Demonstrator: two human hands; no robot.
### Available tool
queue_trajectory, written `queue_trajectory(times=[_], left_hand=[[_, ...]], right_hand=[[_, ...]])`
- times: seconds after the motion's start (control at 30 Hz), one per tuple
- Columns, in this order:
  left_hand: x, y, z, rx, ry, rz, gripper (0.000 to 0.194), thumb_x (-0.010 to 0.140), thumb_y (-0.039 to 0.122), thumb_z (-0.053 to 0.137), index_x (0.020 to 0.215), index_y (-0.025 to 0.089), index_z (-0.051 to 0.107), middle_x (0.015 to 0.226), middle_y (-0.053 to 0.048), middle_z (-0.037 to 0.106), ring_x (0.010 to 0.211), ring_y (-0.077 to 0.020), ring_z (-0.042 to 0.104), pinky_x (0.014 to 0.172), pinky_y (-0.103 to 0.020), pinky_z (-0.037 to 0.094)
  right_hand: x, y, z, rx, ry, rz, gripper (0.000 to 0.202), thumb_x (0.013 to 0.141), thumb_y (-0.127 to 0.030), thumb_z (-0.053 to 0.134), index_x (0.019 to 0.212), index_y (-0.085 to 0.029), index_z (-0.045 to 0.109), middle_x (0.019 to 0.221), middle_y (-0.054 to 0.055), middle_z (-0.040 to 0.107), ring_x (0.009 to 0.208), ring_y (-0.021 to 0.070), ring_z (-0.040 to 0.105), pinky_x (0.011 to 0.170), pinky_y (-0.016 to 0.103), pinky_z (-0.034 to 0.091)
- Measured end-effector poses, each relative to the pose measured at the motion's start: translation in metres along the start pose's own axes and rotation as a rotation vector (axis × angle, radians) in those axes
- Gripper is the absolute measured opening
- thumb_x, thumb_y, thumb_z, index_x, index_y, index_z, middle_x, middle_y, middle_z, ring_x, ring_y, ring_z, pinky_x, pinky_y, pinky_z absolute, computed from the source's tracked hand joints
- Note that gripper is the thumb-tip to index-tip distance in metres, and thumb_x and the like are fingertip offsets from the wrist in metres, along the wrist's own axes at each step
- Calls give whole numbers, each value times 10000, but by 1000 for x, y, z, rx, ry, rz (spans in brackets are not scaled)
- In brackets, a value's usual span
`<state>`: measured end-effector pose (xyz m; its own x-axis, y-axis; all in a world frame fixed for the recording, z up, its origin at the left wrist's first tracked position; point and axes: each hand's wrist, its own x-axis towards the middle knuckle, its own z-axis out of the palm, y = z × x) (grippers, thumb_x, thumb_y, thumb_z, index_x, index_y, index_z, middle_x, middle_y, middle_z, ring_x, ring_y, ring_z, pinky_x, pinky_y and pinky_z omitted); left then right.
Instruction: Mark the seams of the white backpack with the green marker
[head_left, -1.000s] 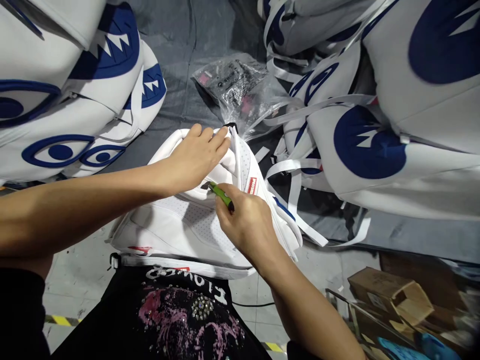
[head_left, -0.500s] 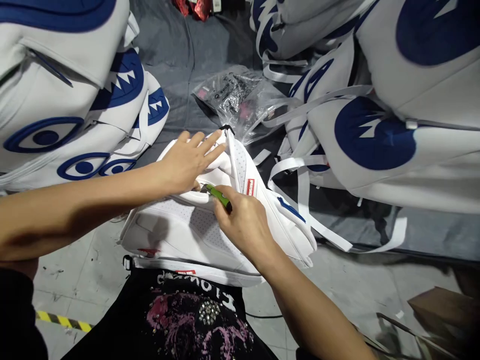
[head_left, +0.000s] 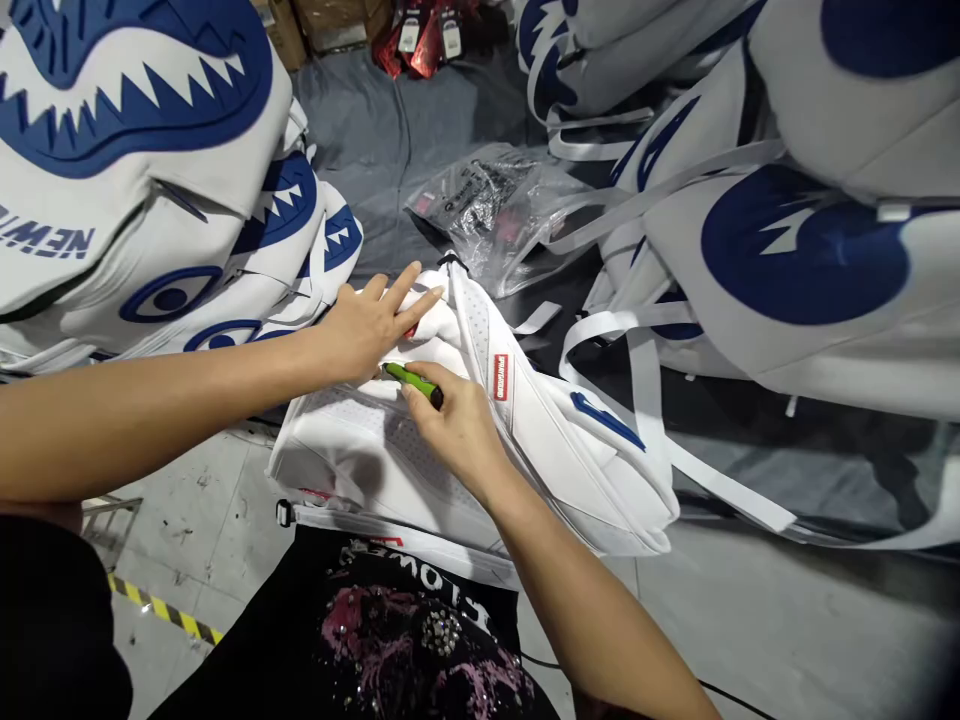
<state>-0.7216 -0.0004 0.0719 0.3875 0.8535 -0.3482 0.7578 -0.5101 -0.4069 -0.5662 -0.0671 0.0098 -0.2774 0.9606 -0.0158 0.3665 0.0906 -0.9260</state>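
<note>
A white backpack [head_left: 480, 500] lies across my lap with its back padding and straps up, a small red label [head_left: 501, 377] on one strap. My right hand [head_left: 457, 425] is closed around a small green-handled cutter [head_left: 414, 381] with a black end. Its tip points left, at the padded edge close to my left thumb; the blade itself is hard to make out. Flat on the upper part of the backpack rests my left hand [head_left: 367, 330], fingers spread, pressing on the white fabric.
White backpacks with blue eyes and toothed mouths are piled at left [head_left: 172, 220] and right [head_left: 825, 270]. A clear plastic bag [head_left: 487, 205] lies on the grey cloth [head_left: 337, 120] beyond. Loose white straps [head_left: 735, 490] trail at right. Yellow-black tape [head_left: 165, 610] marks the floor.
The view has shifted, so the surroundings sit lower and further right. My right hand and the cutter have moved slightly left along the padded edge. My left hand stays spread on the backpack.
</note>
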Motion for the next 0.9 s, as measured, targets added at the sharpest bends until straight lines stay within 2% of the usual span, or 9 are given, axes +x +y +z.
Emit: queue_trajectory(times=[0.23,0.43,0.53,0.63,0.7,0.83,0.9], left_hand=[[-2,-15,-14,-22,-110,110,1088,770,241,666,1619,225,-14,1697,-202,-55,1456,-410,313,1011,-493,490],[-3,-25,-7,-90,-77,142,1034,807,182,639,1617,259,1,1701,-187,-48,1488,-367,280,1088,-479,439],[-3,-24,-5,-107,-83,133,1041,813,184,639,1616,262,-20,1700,-187,-64,1517,-378,220,1078,-497,450],[-2,-18,-4,-90,-105,97,1159,778,311,729,1612,260,-74,1697,-190,-94,1541,-428,126,1034,-547,481],[-1,-13,-4,-52,-102,56,1219,745,342,770,1612,255,-82,1696,-192,-97,1539,-450,117,1015,-563,493],[0,-10,-4,-39,-89,46,1128,781,207,693,1614,262,-64,1697,-189,-96,1528,-436,179,997,-533,511],[-1,-13,-5,-85,-98,66,1128,770,152,676,1613,277,-62,1693,-185,-128,1538,-426,153,1029,-526,489]], right_hand=[[2,1,-3,7,-31,8,353,883,-280,569,1182,-194,738,885,74,778,652,176,601,665,309,438],[4,0,-1,16,-31,3,372,879,-309,559,1178,-189,744,908,83,783,594,160,562,650,315,430],[5,0,1,35,-29,5,378,875,-317,559,1179,-190,744,927,87,781,610,163,566,652,316,423],[7,0,4,58,-30,-4,380,870,-320,564,1174,-181,744,873,79,769,645,175,581,652,315,411],[8,1,6,73,-29,-6,376,866,-317,565,1164,-175,745,830,70,754,662,181,585,650,314,404],[9,1,7,92,-33,-1,364,866,-322,571,1153,-179,744,823,61,744,669,180,587,650,311,407],[8,1,6,81,-35,0,364,872,-333,573,1161,-191,742,847,63,754,684,186,599,660,313,417]])
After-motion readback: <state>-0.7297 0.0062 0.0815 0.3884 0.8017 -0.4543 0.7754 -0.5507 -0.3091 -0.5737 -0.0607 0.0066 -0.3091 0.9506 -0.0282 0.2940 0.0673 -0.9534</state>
